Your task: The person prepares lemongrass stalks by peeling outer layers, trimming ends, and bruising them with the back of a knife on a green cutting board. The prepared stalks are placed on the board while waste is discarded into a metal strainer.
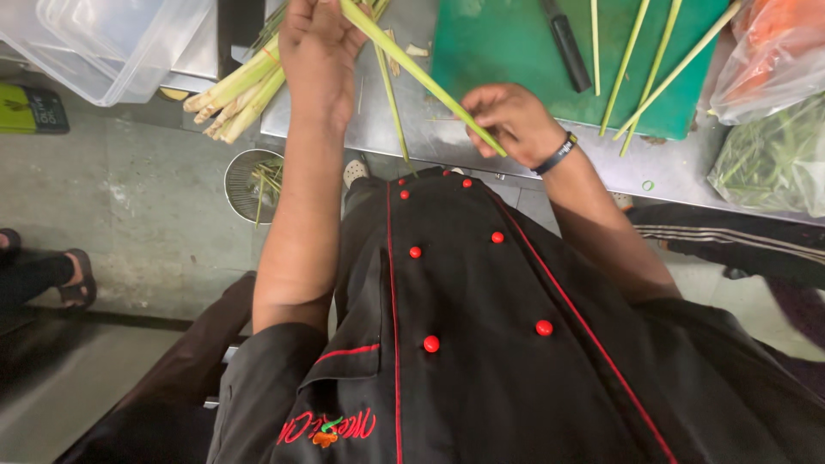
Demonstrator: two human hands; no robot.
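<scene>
head view, both hands' fingers [503, 107] closed on lemongrass stalk [421, 73] — clear tub [120, 43] holds nested tub, strainer [258, 185] — trimmings

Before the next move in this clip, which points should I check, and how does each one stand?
1. Left hand has a closed grip on the lemongrass stalk: ok.
2. Right hand holds the stalk's near end: ok.
3. Knife lies flat on the green cutting board, apart from both hands: ok.
4. Bare space on the board: ok, the thin strips lie only on its right part.
5. Round strainer with trimmings sits directly under the held stalk: not ok, it is off to the left on the floor.
6. Stalk's outer layers are all off: cannot tell.
</scene>
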